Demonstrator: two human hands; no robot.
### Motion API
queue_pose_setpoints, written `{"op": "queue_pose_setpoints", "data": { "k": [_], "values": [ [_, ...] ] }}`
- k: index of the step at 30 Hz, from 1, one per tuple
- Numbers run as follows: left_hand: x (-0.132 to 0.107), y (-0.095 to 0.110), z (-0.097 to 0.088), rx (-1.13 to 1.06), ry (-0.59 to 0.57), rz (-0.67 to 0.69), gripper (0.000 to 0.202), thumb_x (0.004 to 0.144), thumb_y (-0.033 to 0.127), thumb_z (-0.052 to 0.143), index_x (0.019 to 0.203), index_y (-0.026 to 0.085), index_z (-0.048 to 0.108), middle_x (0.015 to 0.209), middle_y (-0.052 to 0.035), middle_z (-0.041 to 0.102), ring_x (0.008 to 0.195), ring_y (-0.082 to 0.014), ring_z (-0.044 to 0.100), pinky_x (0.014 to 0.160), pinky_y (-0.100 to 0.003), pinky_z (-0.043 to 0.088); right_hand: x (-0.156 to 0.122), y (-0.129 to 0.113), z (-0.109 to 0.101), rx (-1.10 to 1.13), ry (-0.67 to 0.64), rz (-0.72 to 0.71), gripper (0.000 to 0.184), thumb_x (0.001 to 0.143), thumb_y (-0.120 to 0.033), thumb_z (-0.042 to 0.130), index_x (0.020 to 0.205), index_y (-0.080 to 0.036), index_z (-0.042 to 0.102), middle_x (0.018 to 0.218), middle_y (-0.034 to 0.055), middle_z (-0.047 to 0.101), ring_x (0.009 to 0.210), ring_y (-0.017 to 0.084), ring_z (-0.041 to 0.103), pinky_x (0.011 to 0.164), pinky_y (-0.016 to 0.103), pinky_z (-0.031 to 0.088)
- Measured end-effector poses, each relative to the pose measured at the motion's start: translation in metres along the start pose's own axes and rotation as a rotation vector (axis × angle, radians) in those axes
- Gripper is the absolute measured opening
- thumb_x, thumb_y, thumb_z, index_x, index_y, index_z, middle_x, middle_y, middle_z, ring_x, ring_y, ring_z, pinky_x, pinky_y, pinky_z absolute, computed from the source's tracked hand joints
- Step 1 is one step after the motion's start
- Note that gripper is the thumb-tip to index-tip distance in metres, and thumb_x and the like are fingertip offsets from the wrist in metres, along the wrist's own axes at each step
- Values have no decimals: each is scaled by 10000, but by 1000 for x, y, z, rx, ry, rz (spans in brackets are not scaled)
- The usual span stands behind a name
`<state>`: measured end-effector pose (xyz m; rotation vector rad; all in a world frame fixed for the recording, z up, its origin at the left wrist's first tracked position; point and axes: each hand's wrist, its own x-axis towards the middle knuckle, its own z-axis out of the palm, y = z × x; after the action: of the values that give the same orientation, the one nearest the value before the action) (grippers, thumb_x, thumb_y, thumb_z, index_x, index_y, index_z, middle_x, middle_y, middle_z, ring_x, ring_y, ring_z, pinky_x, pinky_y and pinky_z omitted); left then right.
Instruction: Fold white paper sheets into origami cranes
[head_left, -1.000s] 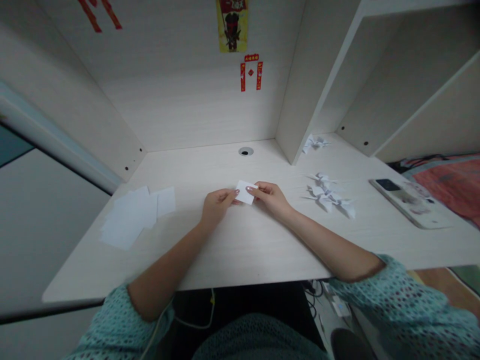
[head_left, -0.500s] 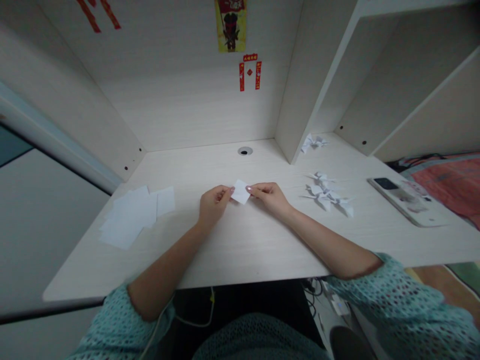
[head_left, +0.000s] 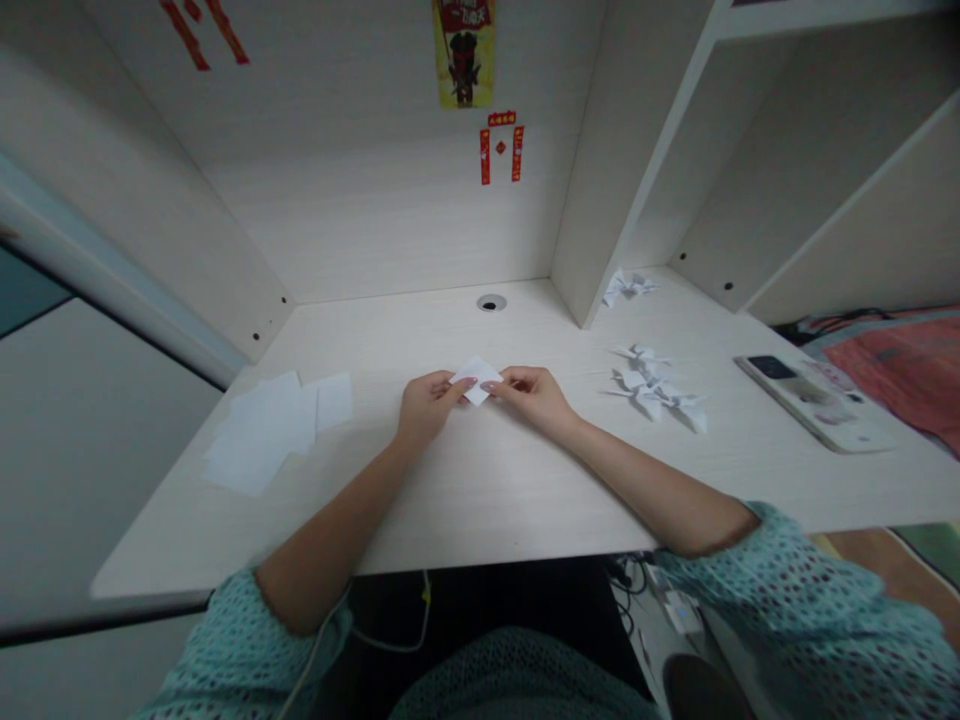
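A small folded piece of white paper (head_left: 474, 376) is pinched between both hands just above the pale wooden desk (head_left: 495, 480), near its middle. My left hand (head_left: 425, 406) grips its left corner with thumb and forefinger. From the other side my right hand (head_left: 531, 396) pinches the right corner. The paper sits like a diamond, one corner pointing away from me. Both forearms rest on the desk, and teal knit sleeves cover my upper arms.
Loose white paper sheets (head_left: 270, 432) lie spread at the desk's left. Several folded white paper cranes (head_left: 654, 388) sit to the right of my hands, another one (head_left: 627, 287) by the shelf partition. A phone (head_left: 814, 401) lies far right. A cable hole (head_left: 491, 302) is at the back.
The paper has been turned between my fingers, from a flatter square to a diamond, and both hands have shifted slightly left and closer together.
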<state>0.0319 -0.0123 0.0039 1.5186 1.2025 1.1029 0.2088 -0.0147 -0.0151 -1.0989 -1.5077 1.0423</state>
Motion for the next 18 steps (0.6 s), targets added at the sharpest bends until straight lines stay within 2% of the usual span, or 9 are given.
{"op": "queue_pose_setpoints", "data": {
  "k": [6, 13, 18],
  "values": [
    [-1, -3, 2, -20, -22, -49, 279, 641, 409, 700, 683, 137, 653, 675, -43, 684, 643, -162, 638, 624, -253, 478, -1, -1, 1, -16, 14, -16, 348, 727, -491, 602, 639, -154, 605, 591, -9, 541, 548, 101, 431, 518, 229, 306],
    [-7, -5, 7, -87, -213, -147, 383, 590, 375, 741, 882, 133, 694, 849, -72, 709, 727, -192, 646, 647, -284, 488, -2, -2, 0, -123, 70, -88, 341, 755, -460, 583, 585, -170, 527, 557, -24, 457, 552, 102, 399, 530, 230, 308],
    [-7, -2, 8, -78, -214, -169, 374, 569, 376, 750, 843, 128, 700, 805, -66, 702, 657, -163, 621, 590, -257, 461, -1, -1, 0, -161, 77, -110, 341, 765, -465, 566, 588, -176, 528, 549, -27, 459, 544, 104, 396, 524, 234, 306]
  ]
}}
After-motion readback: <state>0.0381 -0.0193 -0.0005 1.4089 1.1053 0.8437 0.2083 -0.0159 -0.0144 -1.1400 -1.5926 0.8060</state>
